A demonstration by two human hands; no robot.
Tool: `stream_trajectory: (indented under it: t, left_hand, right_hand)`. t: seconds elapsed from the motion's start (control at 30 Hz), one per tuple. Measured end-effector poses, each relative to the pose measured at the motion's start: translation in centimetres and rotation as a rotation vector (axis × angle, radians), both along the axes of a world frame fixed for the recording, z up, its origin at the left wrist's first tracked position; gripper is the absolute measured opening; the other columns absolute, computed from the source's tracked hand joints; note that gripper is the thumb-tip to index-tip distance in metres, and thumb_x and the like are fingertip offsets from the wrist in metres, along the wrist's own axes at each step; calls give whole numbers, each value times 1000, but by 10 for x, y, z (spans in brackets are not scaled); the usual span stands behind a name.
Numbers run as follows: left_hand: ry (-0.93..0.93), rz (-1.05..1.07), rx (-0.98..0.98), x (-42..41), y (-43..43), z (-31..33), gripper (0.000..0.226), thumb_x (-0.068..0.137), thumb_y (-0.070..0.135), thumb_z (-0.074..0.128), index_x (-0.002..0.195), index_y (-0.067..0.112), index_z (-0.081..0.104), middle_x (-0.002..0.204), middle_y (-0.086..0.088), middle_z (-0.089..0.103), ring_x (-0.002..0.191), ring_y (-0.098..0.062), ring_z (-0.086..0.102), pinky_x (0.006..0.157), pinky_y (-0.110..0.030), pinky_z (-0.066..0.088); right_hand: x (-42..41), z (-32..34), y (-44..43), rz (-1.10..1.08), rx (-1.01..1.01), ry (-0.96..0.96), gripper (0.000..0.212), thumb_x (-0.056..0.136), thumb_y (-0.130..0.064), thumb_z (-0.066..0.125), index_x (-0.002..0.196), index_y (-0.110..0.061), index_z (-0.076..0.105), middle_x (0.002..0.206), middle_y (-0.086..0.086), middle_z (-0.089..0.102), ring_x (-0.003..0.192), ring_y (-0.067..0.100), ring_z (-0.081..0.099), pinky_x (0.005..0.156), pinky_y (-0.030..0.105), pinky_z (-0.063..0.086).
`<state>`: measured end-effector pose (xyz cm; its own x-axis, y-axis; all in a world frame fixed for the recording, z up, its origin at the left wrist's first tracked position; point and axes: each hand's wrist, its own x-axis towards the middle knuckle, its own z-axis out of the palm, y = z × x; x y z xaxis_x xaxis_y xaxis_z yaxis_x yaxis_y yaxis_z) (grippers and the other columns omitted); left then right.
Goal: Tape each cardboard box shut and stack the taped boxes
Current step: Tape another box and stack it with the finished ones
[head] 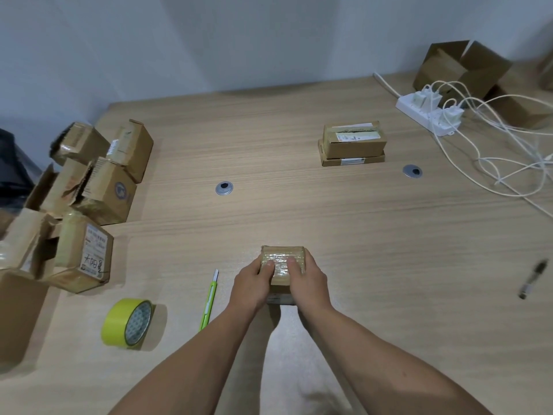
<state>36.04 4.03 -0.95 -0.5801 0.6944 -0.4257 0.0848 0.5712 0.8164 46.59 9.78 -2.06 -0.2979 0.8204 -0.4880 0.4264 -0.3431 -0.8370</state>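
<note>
Clasping the box between left grip and right grip, we judge the stack lies well ahead and rightward, nearer the right grip.

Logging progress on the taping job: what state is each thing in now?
small box: closed, taped across top
left hand: grips it, thumb on top
right hand: likewise
far stack: two closed boxes, one atop the other
left pile: jumbled, some flaps open
tape roll: on edge, untouched
power strip: chargers plugged in
</note>
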Motion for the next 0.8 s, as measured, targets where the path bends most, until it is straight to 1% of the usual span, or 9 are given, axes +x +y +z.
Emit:
stream_trajectory:
  t: [0.1, 0.13, 0.2, 0.27, 0.4, 0.47, 0.6, 0.73, 0.8]
  left_hand:
    - [-39, 16, 9, -2, 1, -2, 26, 102, 28, 49, 105, 35, 74, 98, 13, 75, 99, -11, 69, 93, -34, 51]
    - [-45, 18, 11, -3, 1, -1, 27, 102, 28, 48, 100, 38, 73, 97, 13, 75, 99, -11, 69, 93, -33, 51]
    - [-63, 28, 14, -3, 1, -1, 29, 103, 28, 47, 95, 41, 72, 96, 14, 76, 98, -10, 69, 94, -34, 51]
    - [-92, 37, 16, -4, 0, -1, 30, 103, 28, 47, 96, 40, 73, 97, 14, 76, 100, -10, 69, 97, -36, 50]
    - [-154, 45, 27, -5, 0, -3, 30, 103, 30, 46, 114, 31, 74, 103, 11, 77, 104, -12, 70, 104, -42, 48]
    - [-181, 43, 31, -7, -1, -4, 31, 102, 31, 46, 111, 31, 75, 104, 9, 77, 105, -14, 70, 105, -44, 48]
    - [-209, 48, 48, -9, -3, -8, 32, 94, 40, 46, 97, 40, 77, 104, 8, 77, 106, -18, 70, 105, -49, 47]
    - [-219, 74, 43, -7, -3, -4, 33, 103, 32, 45, 98, 35, 77, 102, 7, 77, 104, -17, 70, 104, -48, 48]
    - [-212, 76, 42, -6, -4, -1, 33, 104, 29, 43, 103, 32, 76, 103, 8, 77, 104, -16, 70, 104, -48, 49]
  right_hand:
    - [-2, -5, 2, -10, -32, 22, 58, 83, -59, 41, 135, -36, 53, 116, -2, 67, 103, 18, 67, 93, 44, 57]
    - [-2, -7, 3, -17, -37, 19, 64, 81, -61, 40, 138, -35, 52, 120, -1, 67, 106, 18, 66, 95, 44, 56]
    - [-2, -10, 4, -18, -38, 22, 61, 84, -58, 38, 138, -34, 53, 119, -1, 68, 106, 19, 66, 96, 44, 55]
    - [-2, -10, 5, -27, -49, 35, 57, 84, -56, 38, 133, -34, 57, 112, -2, 69, 103, 18, 67, 95, 44, 55]
    - [-2, -16, 7, -51, -66, 48, 71, 76, -64, 34, 137, -34, 55, 116, -3, 69, 107, 18, 66, 99, 46, 53]
    - [-2, -19, 8, -50, -71, 63, 73, 74, -65, 33, 136, -35, 55, 116, -4, 69, 107, 18, 66, 99, 47, 53]
    - [0, -22, 8, -58, -79, 84, 79, 71, -70, 32, 138, -35, 54, 123, -4, 68, 112, 18, 65, 102, 48, 51]
    - [0, -18, 8, -74, -79, 104, 82, 73, -72, 30, 142, -34, 53, 129, -2, 66, 115, 18, 64, 102, 46, 52]
    - [0, -14, 6, -76, -75, 102, 73, 83, -66, 32, 146, -35, 50, 134, -4, 64, 117, 17, 62, 104, 44, 50]
